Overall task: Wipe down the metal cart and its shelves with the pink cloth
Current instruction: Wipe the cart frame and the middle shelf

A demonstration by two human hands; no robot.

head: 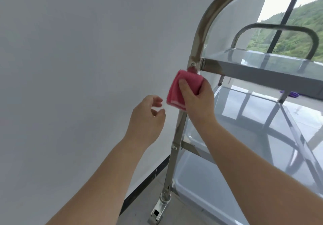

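Observation:
A three-shelf metal cart (201, 32) fills the right side of the head view, its near left post running from the curved handle down to a caster. My right hand (197, 99) grips the folded pink cloth (176, 92), wrapped round that post just below the top shelf (262, 67). My left hand (148, 118) hovers left of the post with fingers loosely curled, holding nothing and touching nothing. The middle shelf (262, 120) and bottom shelf (201, 181) are shiny and bare.
A white wall (78, 67) stands close on the left, with a dark baseboard (148, 181) meeting a grey floor. The cart's caster (159, 207) sits near the wall. A window behind the cart shows green hills.

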